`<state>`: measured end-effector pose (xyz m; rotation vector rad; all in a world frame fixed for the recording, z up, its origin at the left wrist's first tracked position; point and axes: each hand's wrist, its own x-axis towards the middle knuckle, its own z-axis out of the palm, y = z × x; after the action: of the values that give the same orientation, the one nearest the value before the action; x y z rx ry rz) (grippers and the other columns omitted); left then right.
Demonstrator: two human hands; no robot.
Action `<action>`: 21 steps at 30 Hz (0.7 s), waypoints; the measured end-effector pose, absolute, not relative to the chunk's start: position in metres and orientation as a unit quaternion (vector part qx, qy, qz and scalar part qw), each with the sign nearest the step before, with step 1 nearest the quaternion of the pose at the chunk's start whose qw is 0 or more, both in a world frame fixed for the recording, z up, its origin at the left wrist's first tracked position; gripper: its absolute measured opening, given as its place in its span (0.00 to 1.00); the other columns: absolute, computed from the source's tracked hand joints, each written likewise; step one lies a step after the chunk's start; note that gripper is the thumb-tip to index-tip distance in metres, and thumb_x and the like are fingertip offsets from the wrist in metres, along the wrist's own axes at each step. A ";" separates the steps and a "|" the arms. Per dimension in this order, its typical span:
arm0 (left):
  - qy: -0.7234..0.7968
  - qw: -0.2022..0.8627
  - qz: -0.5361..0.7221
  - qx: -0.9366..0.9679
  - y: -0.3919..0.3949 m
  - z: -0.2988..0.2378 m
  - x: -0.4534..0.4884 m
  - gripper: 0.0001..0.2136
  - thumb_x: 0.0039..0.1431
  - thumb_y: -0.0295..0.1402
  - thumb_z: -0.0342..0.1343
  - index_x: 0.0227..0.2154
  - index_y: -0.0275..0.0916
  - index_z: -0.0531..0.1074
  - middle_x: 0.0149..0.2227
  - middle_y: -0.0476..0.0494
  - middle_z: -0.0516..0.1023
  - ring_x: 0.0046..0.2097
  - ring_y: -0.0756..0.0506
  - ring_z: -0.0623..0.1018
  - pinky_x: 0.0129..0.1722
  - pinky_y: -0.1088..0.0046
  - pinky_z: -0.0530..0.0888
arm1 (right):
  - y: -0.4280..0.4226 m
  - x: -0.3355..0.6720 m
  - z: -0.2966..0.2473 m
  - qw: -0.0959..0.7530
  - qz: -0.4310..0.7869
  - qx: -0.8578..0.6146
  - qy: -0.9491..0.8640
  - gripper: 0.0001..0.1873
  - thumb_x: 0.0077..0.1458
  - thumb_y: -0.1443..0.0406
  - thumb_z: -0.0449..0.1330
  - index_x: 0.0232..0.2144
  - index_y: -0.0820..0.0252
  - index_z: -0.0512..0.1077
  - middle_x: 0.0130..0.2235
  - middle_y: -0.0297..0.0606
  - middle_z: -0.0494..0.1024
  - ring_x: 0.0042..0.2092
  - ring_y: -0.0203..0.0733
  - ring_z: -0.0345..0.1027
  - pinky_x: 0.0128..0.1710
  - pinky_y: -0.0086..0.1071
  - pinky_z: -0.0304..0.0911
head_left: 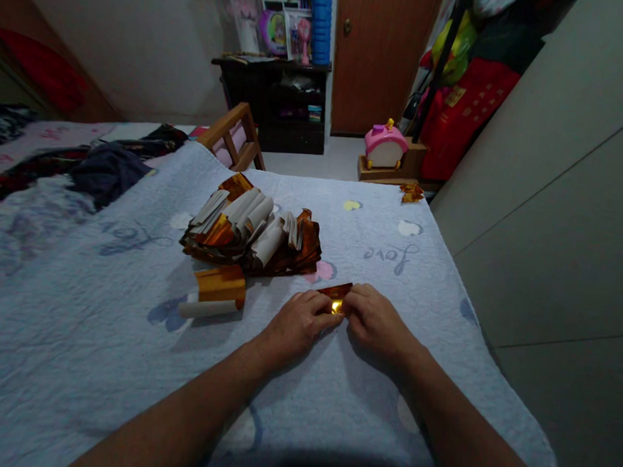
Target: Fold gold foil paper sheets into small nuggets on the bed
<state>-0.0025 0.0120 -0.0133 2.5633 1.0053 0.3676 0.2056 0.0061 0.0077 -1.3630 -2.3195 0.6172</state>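
Between my two hands, low over the cloth, is a small sheet of shiny gold foil paper, its dark edge showing behind the fingers. My left hand pinches its left side, and my right hand grips its right side; the fingertips nearly meet. Left of my hands lies a single curled gold sheet with a white rolled edge. Behind it sits a thick pile of gold and white sheets, many of them curled. A small folded gold piece rests at the far right corner.
A pale blue printed cloth covers the surface under my hands. Crumpled clothes lie at the left, beside a wooden chair back. Beyond the far edge are a dark shelf and a pink toy; a pale cabinet stands at right.
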 end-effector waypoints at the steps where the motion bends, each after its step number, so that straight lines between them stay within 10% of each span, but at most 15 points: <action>1: 0.355 0.180 0.133 0.908 0.012 -0.014 -0.003 0.12 0.69 0.34 0.54 0.51 0.50 0.78 0.47 0.44 0.79 0.50 0.41 0.73 0.52 0.60 0.67 | 0.006 0.203 0.008 0.184 0.235 -0.481 -0.824 0.10 0.57 0.75 0.52 0.33 0.59 0.71 0.37 0.39 0.74 0.42 0.42 0.65 0.43 0.34 0.58; 21: 0.447 0.253 0.180 0.839 0.016 -0.001 -0.006 0.05 0.61 0.27 0.58 0.38 0.41 0.70 0.49 0.41 0.68 0.52 0.39 0.66 0.53 0.58 0.67 | -0.002 0.176 0.010 0.088 0.133 -0.562 -0.812 0.06 0.65 0.64 0.56 0.38 0.60 0.71 0.39 0.43 0.76 0.41 0.47 0.66 0.39 0.37 0.53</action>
<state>-0.0055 0.0162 -0.0015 2.2813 1.2149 0.4904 0.1758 -0.0019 0.0104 -1.6715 -2.4168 0.3945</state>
